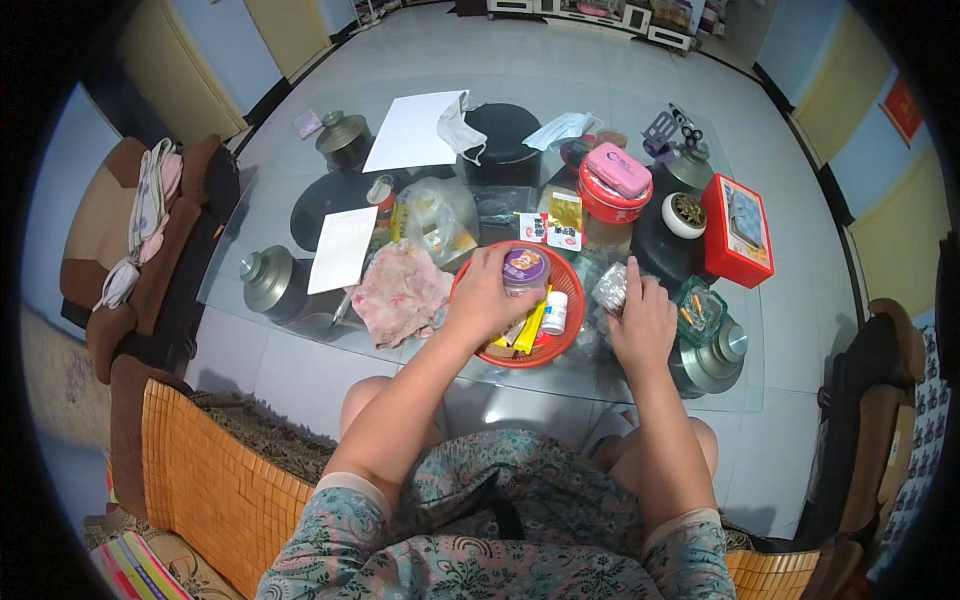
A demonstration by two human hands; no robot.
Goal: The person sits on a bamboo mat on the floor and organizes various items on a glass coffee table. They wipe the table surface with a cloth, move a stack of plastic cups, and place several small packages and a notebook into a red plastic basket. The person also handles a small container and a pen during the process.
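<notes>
The left hand (pixel 483 302) curls its fingers (pixel 493 260) around a purple-lidded tub (pixel 526 267) at the red basket (pixel 575 290); the right hand (pixel 644 318) pinches a crinkled packet (pixel 607 287).

A person wears a loose gray-green garment (pixel 560 475) printed with dark scrolling leaves and pinkish flowers, its short sleeves (pixel 325 530) edged in pale, plain bands (pixel 356 487).

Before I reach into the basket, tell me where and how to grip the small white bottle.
Pinch the small white bottle around its rounded body, below the cap, probably coming from above and the right. Yellow packets lie close on its left, and the left hand holds the purple-lidded tub beyond it; its right side faces the basket's rim.
</notes>
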